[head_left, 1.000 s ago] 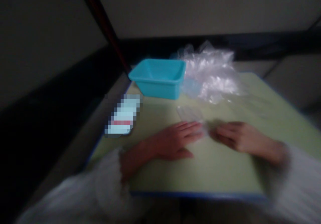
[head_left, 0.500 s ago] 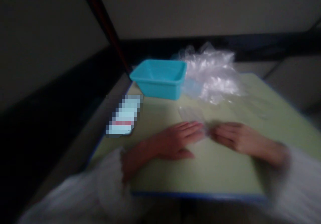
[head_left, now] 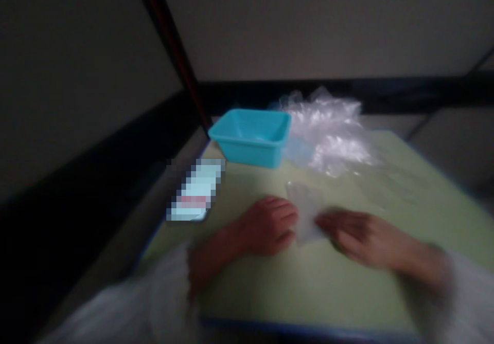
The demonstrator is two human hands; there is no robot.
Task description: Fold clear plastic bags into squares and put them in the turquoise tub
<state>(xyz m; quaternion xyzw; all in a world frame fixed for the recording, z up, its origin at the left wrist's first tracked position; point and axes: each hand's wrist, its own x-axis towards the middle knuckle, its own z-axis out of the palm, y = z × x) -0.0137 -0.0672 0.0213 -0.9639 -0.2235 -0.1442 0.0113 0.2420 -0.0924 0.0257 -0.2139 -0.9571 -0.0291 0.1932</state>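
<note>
A small clear plastic bag (head_left: 307, 213) lies flat on the yellow-green table (head_left: 247, 287), between my two hands. My left hand (head_left: 272, 225) rests at the bag's left edge with its fingers curled in; whether they pinch anything is hidden. From the right, my right hand (head_left: 353, 233) reaches the bag's right edge, its fingers together and the tips on the plastic. Blur hides whether those fingertips grip it.
A turquoise basin (head_left: 250, 151) stands at the back left. Beside it is a heap of clear plastic bags (head_left: 328, 133). A phone-like object (head_left: 196, 189), pixelated, lies near the left edge. A dark wall band runs behind the table.
My left hand has drawn back left and its outstretched fingers have curled in, leaving more of the small bag in view. My right fingertips now meet its right edge. The view has tilted up slightly.
</note>
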